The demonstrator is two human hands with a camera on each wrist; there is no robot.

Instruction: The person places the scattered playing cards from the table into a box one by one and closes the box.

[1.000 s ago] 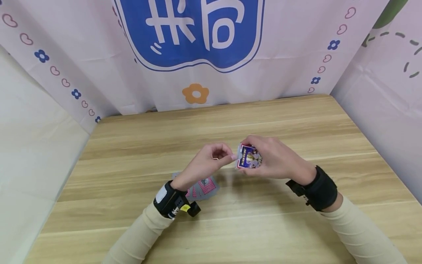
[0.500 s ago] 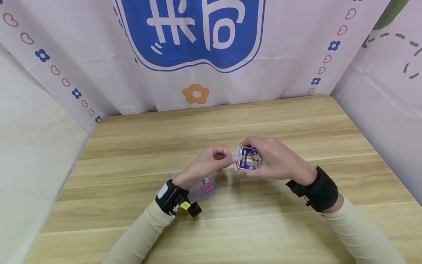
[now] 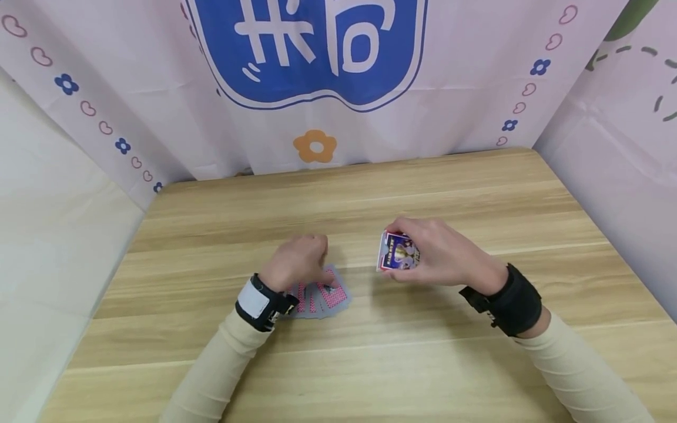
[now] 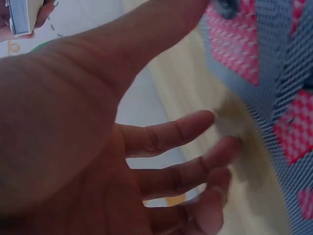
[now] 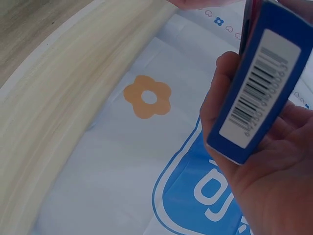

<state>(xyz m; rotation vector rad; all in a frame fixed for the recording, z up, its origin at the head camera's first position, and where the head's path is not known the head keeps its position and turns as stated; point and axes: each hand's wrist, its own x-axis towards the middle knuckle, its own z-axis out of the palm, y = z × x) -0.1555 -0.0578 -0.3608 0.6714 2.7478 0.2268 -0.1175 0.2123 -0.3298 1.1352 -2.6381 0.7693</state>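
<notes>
A fan of playing cards [image 3: 334, 298] with red-and-white patterned backs and grey borders lies on the wooden table. My left hand [image 3: 296, 261] is right over it, covering its upper left part. In the left wrist view the thumb reaches to the cards [image 4: 232, 49], while the other fingers [image 4: 171, 134] are spread and slightly bent with nothing between them. To the right, my right hand [image 3: 441, 252] grips a small card box [image 3: 398, 252] by its edges, above the table. Its blue side with a white barcode label [image 5: 259, 88] shows in the right wrist view.
The wooden table [image 3: 370, 370] ends at a hanging white cloth [image 3: 370, 132] with a blue emblem and an orange flower. Pale cloth walls stand at the left [image 3: 58, 223] and right [image 3: 624, 176]. Both wrists wear black straps with small cameras.
My left hand has moved from beside the card box's end leftward to the fanned cards, turning palm down. My right hand holds the box in nearly the same place.
</notes>
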